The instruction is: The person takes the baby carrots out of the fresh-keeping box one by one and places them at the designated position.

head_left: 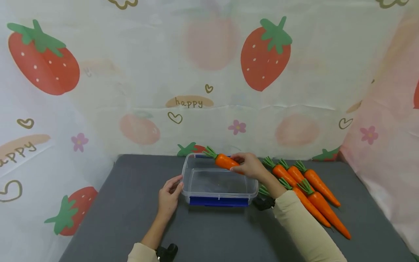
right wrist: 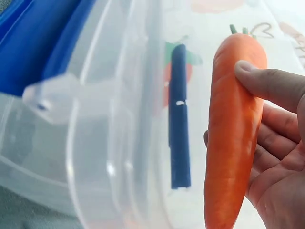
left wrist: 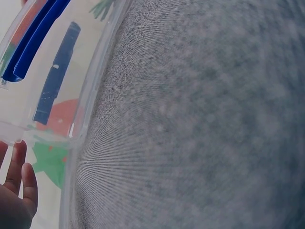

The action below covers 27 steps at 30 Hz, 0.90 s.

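A clear plastic container (head_left: 219,185) with blue side clips stands lidless on the dark table. Above its right part my right hand (head_left: 249,166) holds an orange carrot (head_left: 225,161), thumb on one side and fingers on the other. The carrot's green stalks point up and left, over the container's back rim. In the right wrist view the carrot (right wrist: 236,124) shows beside the container wall (right wrist: 119,157). My left hand (head_left: 169,196) touches the container's left end with its fingertips, the fingers loosely extended; the left wrist view shows these fingers (left wrist: 29,183) at the container's corner.
Several more carrots (head_left: 314,196) with green tops lie in a group on the table right of the container, partly behind my right forearm. A strawberry-print cloth (head_left: 203,72) hangs behind the grey table surface (head_left: 137,189) and at both sides.
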Motion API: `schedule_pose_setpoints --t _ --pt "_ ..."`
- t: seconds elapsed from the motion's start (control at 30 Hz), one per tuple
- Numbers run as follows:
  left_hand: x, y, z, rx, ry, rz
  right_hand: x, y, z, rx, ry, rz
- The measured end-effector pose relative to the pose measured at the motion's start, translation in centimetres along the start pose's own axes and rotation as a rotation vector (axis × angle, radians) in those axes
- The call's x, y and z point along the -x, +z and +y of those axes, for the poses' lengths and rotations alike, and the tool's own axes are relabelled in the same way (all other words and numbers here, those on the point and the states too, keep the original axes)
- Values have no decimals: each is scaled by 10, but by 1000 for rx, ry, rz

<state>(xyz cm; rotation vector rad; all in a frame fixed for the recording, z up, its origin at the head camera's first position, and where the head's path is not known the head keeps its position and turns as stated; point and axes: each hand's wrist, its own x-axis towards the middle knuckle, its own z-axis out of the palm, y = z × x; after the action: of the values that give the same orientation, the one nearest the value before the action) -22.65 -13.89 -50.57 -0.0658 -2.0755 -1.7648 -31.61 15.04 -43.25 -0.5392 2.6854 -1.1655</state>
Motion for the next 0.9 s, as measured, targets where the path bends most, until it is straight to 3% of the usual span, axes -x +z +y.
schedule_pose_setpoints --t 0.37,0.67,0.9 --pt "-5 -1 2 -4 15 -7 18 -31 7 14 -30 114" --pt "-3 -2 1 -5 8 -8 46 -49 24 30 41 207" --pt "0 -2 0 9 8 -5 68 -60 30 -10 66 230"
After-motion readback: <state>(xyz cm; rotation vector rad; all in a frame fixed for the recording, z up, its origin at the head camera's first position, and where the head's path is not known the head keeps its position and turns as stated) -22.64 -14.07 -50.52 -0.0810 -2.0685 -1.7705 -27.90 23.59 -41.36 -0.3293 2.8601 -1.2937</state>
